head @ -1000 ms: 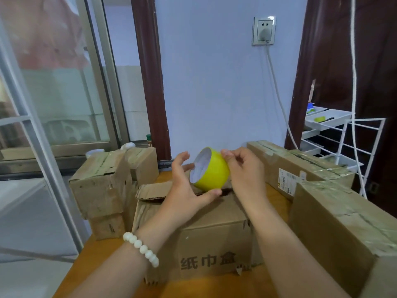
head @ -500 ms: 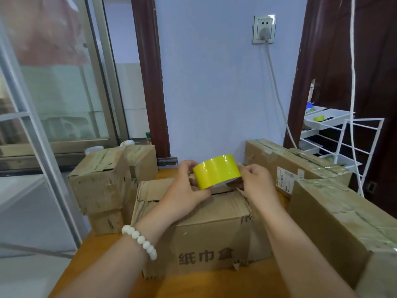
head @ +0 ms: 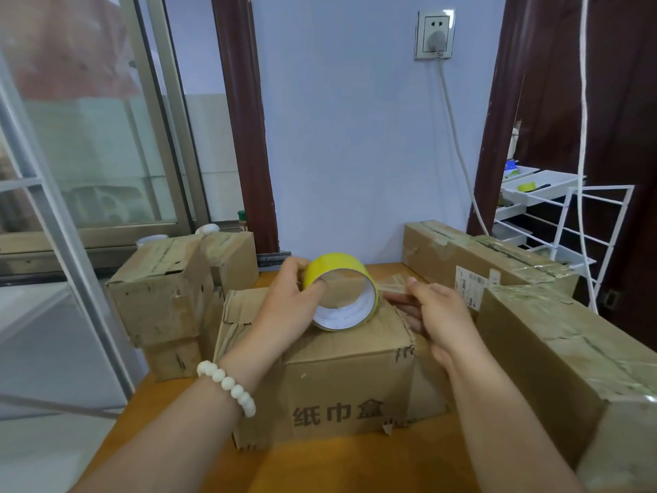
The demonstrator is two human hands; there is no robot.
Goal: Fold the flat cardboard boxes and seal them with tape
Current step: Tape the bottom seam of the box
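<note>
Strip started: end now peeled off the tape roll (head: 334, 266)
Half a second ago it was edge-on; now my left hand (head: 284, 307) grips it over the printed box (head: 341, 386), core toward me, and my right hand (head: 441, 318) pinches the clear strip (head: 393, 284) drawn toward the box's right. Top seam looks ready to seal. Box sits on the wooden counter (head: 355, 464), taped boxes (head: 554, 350) either side, wall socket (head: 434, 35) behind it

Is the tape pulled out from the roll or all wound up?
Pulled out. A clear strip runs from the yellow roll in the left hand to the right hand, which pinches its end.
</note>
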